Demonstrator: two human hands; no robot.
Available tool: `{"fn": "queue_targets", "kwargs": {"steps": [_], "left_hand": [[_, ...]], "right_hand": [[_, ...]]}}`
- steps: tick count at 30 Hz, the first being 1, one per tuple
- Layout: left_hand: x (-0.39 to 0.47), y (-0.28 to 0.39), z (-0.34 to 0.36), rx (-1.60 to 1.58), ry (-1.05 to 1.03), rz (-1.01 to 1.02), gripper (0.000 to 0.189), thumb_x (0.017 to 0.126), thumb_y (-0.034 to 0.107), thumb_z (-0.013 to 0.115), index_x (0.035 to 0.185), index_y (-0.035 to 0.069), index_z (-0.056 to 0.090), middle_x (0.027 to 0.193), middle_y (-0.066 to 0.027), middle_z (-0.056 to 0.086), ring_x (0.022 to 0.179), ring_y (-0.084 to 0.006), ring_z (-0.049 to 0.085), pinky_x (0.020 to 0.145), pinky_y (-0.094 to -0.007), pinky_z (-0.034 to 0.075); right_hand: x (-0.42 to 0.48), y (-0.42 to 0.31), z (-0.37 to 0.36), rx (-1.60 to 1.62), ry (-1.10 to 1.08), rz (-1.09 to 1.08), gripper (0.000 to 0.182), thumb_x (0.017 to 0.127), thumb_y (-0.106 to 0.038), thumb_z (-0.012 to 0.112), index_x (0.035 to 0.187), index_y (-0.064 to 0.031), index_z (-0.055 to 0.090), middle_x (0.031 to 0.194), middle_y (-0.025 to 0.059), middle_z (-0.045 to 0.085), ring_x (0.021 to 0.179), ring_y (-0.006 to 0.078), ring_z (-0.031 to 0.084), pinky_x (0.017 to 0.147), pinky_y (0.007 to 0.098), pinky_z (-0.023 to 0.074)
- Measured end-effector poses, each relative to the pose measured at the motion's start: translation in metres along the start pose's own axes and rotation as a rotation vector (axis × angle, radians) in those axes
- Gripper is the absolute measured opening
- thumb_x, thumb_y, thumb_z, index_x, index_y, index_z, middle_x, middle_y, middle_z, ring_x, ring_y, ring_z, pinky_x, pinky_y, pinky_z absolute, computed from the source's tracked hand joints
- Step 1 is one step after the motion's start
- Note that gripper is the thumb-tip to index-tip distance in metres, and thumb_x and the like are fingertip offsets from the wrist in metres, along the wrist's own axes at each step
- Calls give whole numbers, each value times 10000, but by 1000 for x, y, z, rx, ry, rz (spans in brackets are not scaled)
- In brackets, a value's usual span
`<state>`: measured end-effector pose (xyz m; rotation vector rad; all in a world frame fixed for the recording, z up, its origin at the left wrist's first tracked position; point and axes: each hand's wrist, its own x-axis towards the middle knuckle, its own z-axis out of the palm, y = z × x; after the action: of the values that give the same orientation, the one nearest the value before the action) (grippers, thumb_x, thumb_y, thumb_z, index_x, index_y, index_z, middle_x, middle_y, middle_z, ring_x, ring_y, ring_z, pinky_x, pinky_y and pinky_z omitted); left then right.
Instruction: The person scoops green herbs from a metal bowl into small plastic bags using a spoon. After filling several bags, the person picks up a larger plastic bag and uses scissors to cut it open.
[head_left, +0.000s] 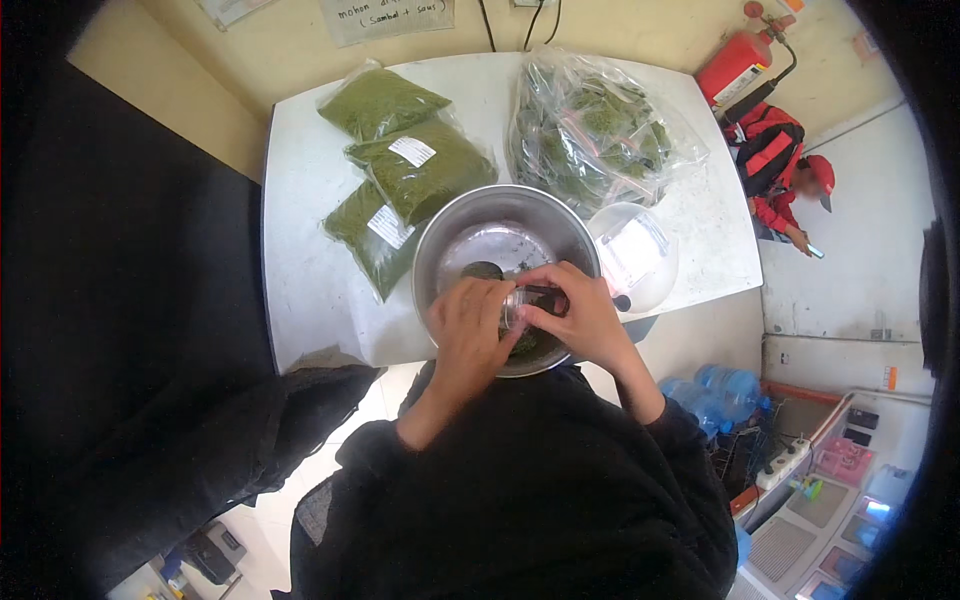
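Observation:
My left hand (469, 322) and my right hand (577, 307) meet over a round steel basin (495, 195). Between their fingertips is a small clear plastic bag (513, 309), its mouth partly covered by the fingers. My right hand also has a dark utensil (555, 291) in it, mostly hidden; a black rounded end (621, 303) shows past the wrist side. Inside the basin, beside the left fingers, sits a dark round object (481, 270), perhaps a scoop or lid. Green flakes (526, 341) lie below the hands on the basin floor.
On the white table (300, 247), left, lie several clear bags of green flakes (427, 165). A large clear bag (600, 127) of smaller green packs stands back right. Beside the basin is a round plastic container (652, 281) with printed labels. Right: fire extinguisher (742, 64), seated person (780, 172).

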<state>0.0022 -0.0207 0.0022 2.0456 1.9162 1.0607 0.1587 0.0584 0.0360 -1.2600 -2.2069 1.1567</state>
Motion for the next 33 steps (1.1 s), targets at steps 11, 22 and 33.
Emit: {"fn": "queue_targets", "kwargs": {"steps": [11,22,33], "left_hand": [[-1,-5,-2,-62,36,148,491,677,190,763,1107,73,559,1025,-85,573,1019,-280,510,890,-424,337],[-4,-21,-7,-554,-10,-298,667,608,208,862,1154,43,516,1024,-114,598,891,-220,591,802,-349,462],[9,-32,4,-832,-130,-387,876,583,201,882,1270,73,353,906,-79,614,871,-172,597,809,-324,465]], "right_hand": [[1,1,-5,-6,1,38,309,746,-294,710,1028,-197,627,889,16,591,735,188,579,751,352,351],[-6,13,-17,51,196,3,206,802,-66,658,1007,-77,651,854,82,637,762,176,614,650,279,465],[-18,-12,-29,-233,277,-122,168,769,-105,693,924,-169,702,796,-4,620,660,140,560,744,303,267]]}}
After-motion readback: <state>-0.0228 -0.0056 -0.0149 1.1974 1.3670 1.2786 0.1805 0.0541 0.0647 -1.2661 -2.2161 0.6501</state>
